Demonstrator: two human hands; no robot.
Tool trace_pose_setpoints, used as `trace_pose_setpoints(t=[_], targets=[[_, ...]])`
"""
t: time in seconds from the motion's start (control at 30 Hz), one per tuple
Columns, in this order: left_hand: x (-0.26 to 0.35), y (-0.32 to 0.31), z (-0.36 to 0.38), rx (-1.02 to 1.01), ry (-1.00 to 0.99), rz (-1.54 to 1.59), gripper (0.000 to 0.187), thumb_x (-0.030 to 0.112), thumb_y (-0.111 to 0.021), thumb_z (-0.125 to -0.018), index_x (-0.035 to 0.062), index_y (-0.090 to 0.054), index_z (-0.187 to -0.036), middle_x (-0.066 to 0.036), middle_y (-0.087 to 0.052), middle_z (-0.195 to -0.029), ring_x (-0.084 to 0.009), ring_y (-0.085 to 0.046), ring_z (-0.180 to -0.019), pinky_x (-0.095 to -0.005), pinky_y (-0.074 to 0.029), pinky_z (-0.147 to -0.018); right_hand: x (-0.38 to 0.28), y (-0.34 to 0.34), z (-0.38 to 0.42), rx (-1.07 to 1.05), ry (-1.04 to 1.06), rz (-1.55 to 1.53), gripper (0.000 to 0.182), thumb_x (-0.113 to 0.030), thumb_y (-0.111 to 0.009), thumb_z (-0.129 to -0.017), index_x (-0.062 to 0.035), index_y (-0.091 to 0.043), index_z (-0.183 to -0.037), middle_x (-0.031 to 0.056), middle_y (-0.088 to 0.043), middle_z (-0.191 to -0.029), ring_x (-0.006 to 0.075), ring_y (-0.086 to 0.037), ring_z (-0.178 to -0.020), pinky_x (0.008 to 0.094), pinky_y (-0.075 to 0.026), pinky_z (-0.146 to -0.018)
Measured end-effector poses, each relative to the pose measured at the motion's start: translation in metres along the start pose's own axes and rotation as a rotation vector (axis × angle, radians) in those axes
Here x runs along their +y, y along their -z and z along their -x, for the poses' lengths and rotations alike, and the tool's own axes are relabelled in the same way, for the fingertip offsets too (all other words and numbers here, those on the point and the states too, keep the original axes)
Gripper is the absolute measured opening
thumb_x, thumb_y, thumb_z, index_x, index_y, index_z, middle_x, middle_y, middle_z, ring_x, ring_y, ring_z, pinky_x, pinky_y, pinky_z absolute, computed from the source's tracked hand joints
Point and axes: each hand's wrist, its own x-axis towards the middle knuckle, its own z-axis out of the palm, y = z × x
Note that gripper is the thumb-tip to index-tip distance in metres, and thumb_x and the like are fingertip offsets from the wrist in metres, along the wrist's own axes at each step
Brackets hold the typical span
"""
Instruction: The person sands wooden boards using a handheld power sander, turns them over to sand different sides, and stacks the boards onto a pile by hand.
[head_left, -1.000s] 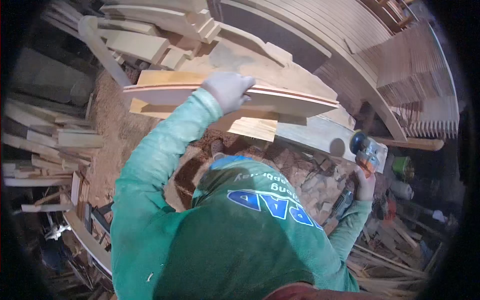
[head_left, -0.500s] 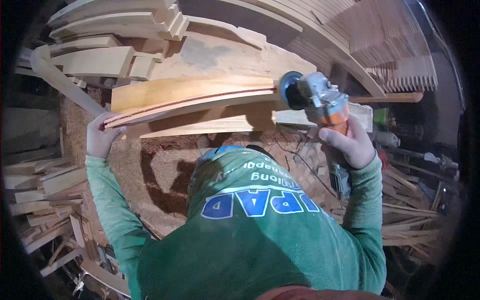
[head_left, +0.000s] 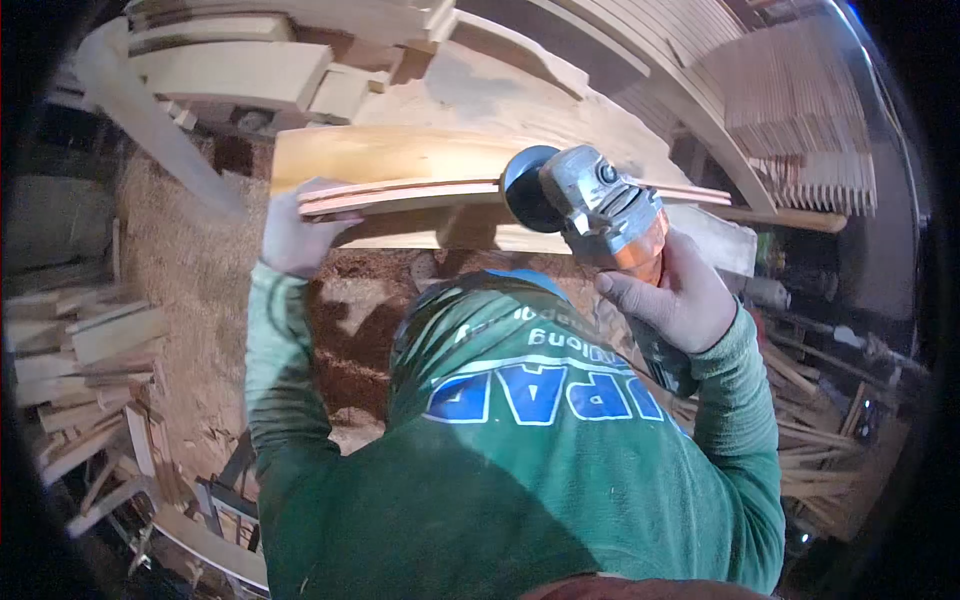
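My left hand (head_left: 292, 238), in a pale glove, grips the left end of a long curved wooden piece (head_left: 420, 190) that lies across a wooden block at chest height. In my right hand (head_left: 672, 296) is an orange and grey angle grinder (head_left: 590, 208). Its dark disc (head_left: 527, 188) sits against the front edge of the curved piece near its middle. My green sleeves and the green hood below fill the lower part of the view.
Stacked curved wooden parts (head_left: 230, 60) lie at the back left, and a rack of thin slats (head_left: 800, 110) stands at the back right. Sawdust (head_left: 190, 270) covers the floor. Piles of offcuts (head_left: 90, 370) lie on the left and scrap sticks (head_left: 810, 420) on the right.
My left hand slid from the middle of the curved piece to its left end. My right hand brought the grinder up from the right and along the edge toward the middle.
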Motion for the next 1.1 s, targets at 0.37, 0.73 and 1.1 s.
trace_pose_setpoints(t=[0.37,0.73,1.1], targets=[[-0.009,0.002,-0.001,0.016,-0.107,0.068,0.026,-0.003,-0.073,-0.081,0.0034,-0.072,-0.107,-0.011,-0.075,-0.088,-0.0127,-0.069,-0.079,-0.0305,-0.054,-0.072,-0.032,-0.071,-0.058,-0.164,0.253,0.081,0.057,-0.018,-0.076,-0.087,0.0054,-0.052,-0.133,0.0172,-0.070,-0.115,0.0225,-0.068,-0.108,0.0360,-0.052,-0.096],[-0.067,-0.035,0.006,0.053,0.061,0.939,0.030,0.008,-0.068,-0.091,-0.0012,-0.068,-0.120,-0.012,-0.073,-0.115,-0.0188,-0.069,-0.103,-0.0340,-0.055,-0.090,-0.069,-0.113,-0.085,-0.265,0.333,0.393,0.054,-0.033,-0.074,-0.082,0.0056,-0.058,-0.115,0.0264,-0.068,-0.095,0.0425,-0.068,-0.092,0.0473,-0.053,-0.085],[0.000,-0.014,-0.010,-0.010,0.066,0.055,0.024,0.001,-0.075,-0.082,-0.0002,-0.073,-0.105,-0.012,-0.077,-0.096,-0.0179,-0.073,-0.091,-0.0319,-0.057,-0.083,-0.031,-0.054,-0.047,-0.157,0.152,0.311,0.059,-0.035,-0.074,-0.083,0.0081,-0.054,-0.118,0.0282,-0.068,-0.096,0.0437,-0.068,-0.094,0.0483,-0.053,-0.084]])
